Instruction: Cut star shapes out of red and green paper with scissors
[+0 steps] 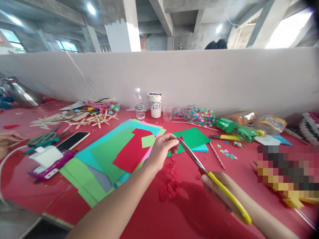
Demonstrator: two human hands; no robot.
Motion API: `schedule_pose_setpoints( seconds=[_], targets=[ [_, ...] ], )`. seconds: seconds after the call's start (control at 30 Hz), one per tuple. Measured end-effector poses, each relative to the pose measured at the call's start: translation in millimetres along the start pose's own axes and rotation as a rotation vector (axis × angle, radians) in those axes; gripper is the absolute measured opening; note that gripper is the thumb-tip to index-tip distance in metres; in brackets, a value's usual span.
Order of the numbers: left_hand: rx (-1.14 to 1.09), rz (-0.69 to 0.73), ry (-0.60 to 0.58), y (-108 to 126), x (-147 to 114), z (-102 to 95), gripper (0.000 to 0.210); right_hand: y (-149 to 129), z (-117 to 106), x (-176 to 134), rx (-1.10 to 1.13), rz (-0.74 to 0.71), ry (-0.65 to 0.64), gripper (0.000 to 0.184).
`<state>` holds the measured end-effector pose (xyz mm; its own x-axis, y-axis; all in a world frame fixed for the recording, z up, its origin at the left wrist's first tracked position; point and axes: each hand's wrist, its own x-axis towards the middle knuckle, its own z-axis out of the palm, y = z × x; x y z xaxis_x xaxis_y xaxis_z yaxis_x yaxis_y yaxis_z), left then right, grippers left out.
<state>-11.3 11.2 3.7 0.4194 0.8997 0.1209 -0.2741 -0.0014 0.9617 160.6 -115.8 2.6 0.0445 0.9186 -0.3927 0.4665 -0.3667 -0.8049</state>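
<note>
My left hand (pixel 163 147) pinches a small piece of red paper (pixel 181 137) between thumb and fingertips, above the table. My right hand (pixel 219 186) is wrapped round the yellow handle of a pair of scissors (pixel 196 159), whose blades point up and left to the paper at my left fingertips. Whether the blades touch the paper I cannot tell. Below my hands, red paper scraps (pixel 173 187) lie on the red tabletop. Left of my left hand, a fan of coloured sheets includes a red sheet (pixel 131 151) with a small light green piece (pixel 148 141) on it.
A water bottle (pixel 139 106) and a white cup (pixel 156 105) stand by the partition (pixel 159 73). Wooden sticks (pixel 99 120), a phone (pixel 73 140) and teal scissors (pixel 45 139) lie left. Right are a green bottle (pixel 236 129), a yellow-handled cutter (pixel 228 137) and star cutouts (pixel 225 151).
</note>
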Motion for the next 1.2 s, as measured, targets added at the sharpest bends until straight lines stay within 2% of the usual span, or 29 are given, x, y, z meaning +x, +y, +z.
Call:
schedule_pose_setpoints(
  seconds=[1.0,1.2],
  targets=[
    [-0.003,-0.017,-0.001,0.9,-0.1,1.1,0.012,12.7,-1.6,7.5,-0.005,-0.014,-0.045,0.053],
    [0.041,0.01,0.071,3.0,-0.7,4.0,0.014,12.6,-1.1,6.9,0.029,-0.007,-0.03,0.054]
  ],
)
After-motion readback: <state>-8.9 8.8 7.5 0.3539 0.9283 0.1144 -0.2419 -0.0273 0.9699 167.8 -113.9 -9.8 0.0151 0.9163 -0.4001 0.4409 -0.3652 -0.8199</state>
